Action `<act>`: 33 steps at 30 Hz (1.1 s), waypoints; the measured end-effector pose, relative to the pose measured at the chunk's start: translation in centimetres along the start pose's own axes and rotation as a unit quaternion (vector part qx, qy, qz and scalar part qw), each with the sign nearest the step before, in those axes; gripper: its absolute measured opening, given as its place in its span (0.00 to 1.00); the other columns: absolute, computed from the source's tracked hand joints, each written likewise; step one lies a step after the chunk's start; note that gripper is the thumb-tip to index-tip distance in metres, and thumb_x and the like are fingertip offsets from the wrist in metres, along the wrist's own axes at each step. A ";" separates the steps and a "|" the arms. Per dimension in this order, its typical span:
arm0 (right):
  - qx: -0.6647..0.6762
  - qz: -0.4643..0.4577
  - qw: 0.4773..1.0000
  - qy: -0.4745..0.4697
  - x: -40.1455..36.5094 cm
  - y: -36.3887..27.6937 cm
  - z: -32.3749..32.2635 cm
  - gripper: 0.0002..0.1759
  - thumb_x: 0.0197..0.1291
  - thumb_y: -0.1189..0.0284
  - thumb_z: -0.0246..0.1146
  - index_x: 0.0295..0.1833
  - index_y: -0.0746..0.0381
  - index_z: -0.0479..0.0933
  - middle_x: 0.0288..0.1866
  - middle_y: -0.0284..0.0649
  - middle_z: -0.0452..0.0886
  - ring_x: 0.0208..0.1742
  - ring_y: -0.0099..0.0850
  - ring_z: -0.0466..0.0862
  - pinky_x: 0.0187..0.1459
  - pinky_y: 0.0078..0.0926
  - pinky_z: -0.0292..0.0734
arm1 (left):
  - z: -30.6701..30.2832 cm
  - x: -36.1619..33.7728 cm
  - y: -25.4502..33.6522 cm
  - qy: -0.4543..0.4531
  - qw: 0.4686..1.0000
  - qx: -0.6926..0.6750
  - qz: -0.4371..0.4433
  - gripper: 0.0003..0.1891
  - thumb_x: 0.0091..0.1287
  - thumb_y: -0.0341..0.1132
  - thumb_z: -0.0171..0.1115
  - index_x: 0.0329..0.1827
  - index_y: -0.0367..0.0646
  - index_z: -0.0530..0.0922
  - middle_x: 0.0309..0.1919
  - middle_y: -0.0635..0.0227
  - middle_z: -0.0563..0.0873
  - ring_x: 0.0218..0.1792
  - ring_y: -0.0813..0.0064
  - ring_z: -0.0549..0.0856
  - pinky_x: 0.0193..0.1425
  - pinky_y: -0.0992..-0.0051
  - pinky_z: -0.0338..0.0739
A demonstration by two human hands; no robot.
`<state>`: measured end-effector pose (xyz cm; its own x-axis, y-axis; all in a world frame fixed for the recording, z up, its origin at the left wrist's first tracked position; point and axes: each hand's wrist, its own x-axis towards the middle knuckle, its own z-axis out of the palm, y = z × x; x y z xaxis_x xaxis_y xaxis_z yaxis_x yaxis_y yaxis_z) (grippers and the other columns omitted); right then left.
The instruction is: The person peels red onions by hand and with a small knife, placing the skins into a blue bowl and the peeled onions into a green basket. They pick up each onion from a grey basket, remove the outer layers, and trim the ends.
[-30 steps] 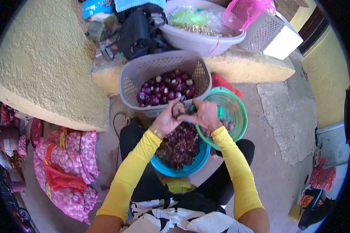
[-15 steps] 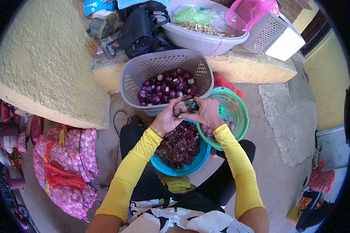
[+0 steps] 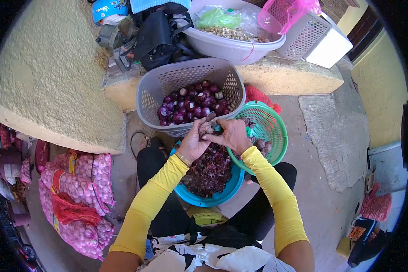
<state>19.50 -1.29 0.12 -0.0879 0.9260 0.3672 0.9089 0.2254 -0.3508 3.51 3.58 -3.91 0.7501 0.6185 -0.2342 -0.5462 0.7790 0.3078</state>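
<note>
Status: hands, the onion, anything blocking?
Left hand shut on small onion; right hand pinching it too. Held above blue bowl of peels. Nothing blocking.

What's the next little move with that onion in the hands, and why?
Probably pull skin off the onion and let it drop into the blue bowl. The left hand grips the onion, the right hand picks at it over that bowl's far edge, already full of purple peels; the grey basket beyond holds peeled ones.
</note>
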 end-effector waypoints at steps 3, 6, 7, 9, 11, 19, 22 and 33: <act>0.051 0.018 0.998 0.024 -0.3 -0.4 1.2 0.33 0.44 0.37 0.70 0.30 0.59 0.83 0.18 0.46 0.79 0.20 0.45 0.81 0.23 0.39 0.76 | 0.6 -0.2 -0.2 0.006 0.998 -0.003 0.066 0.22 0.77 0.42 0.51 0.66 0.38 0.71 0.45 0.69 0.85 0.29 0.88 0.71 0.31 0.88 0.68; 0.087 0.018 0.996 0.033 0.1 -0.5 0.9 0.32 0.46 0.39 0.70 0.31 0.60 0.83 0.17 0.47 0.78 0.20 0.46 0.81 0.23 0.41 0.75 | 2.3 -0.7 0.1 0.014 0.995 0.007 0.099 0.23 0.77 0.43 0.51 0.68 0.36 0.70 0.51 0.66 0.83 0.34 0.87 0.75 0.35 0.88 0.70; 0.103 0.011 0.994 0.035 0.0 -0.4 0.6 0.31 0.47 0.39 0.70 0.31 0.60 0.83 0.17 0.47 0.77 0.19 0.47 0.80 0.23 0.42 0.75 | 2.6 -0.9 0.1 0.001 0.996 0.019 0.090 0.23 0.77 0.43 0.51 0.68 0.37 0.70 0.53 0.65 0.83 0.37 0.86 0.76 0.37 0.87 0.71; 0.090 0.001 0.996 0.026 0.3 0.0 -0.4 0.32 0.47 0.39 0.70 0.31 0.61 0.82 0.17 0.47 0.77 0.20 0.47 0.81 0.23 0.42 0.75 | 3.3 -1.5 0.5 -0.011 0.996 0.030 0.080 0.24 0.77 0.43 0.51 0.68 0.37 0.70 0.56 0.65 0.82 0.40 0.85 0.78 0.40 0.86 0.73; 0.061 -0.024 0.998 -0.013 0.8 0.3 -1.8 0.33 0.47 0.38 0.69 0.31 0.61 0.80 0.17 0.47 0.77 0.20 0.47 0.81 0.23 0.42 0.75 | 4.0 -1.8 1.6 -0.049 0.999 0.021 -0.003 0.23 0.76 0.44 0.52 0.69 0.39 0.70 0.56 0.65 0.82 0.44 0.82 0.80 0.42 0.83 0.74; 0.049 -0.028 0.998 0.026 0.1 0.4 0.1 0.33 0.46 0.38 0.70 0.35 0.61 0.80 0.18 0.46 0.78 0.20 0.46 0.82 0.23 0.40 0.76 | 0.8 -0.5 0.2 -0.012 0.999 0.016 0.048 0.23 0.75 0.42 0.53 0.69 0.40 0.70 0.54 0.64 0.82 0.38 0.83 0.78 0.38 0.85 0.73; 0.092 -0.006 0.994 0.058 -0.3 -0.8 1.2 0.32 0.47 0.41 0.71 0.39 0.62 0.82 0.19 0.48 0.79 0.21 0.47 0.82 0.24 0.41 0.76 | 0.7 -0.5 0.4 -0.059 0.995 -0.007 0.086 0.24 0.76 0.41 0.53 0.70 0.40 0.68 0.57 0.63 0.80 0.36 0.84 0.79 0.37 0.85 0.73; 0.079 -0.044 0.996 0.009 0.9 0.1 -1.6 0.29 0.49 0.42 0.70 0.33 0.60 0.82 0.17 0.48 0.77 0.20 0.48 0.81 0.24 0.42 0.75 | 3.9 -1.7 1.4 0.014 1.000 0.009 -0.001 0.25 0.74 0.39 0.54 0.71 0.39 0.67 0.55 0.63 0.81 0.36 0.86 0.77 0.36 0.87 0.71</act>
<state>20.19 -0.95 1.76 -0.1561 0.8953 0.4171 0.8224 0.3518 -0.4472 2.92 3.22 0.47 0.7406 0.6195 -0.2602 -0.5375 0.7786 0.3238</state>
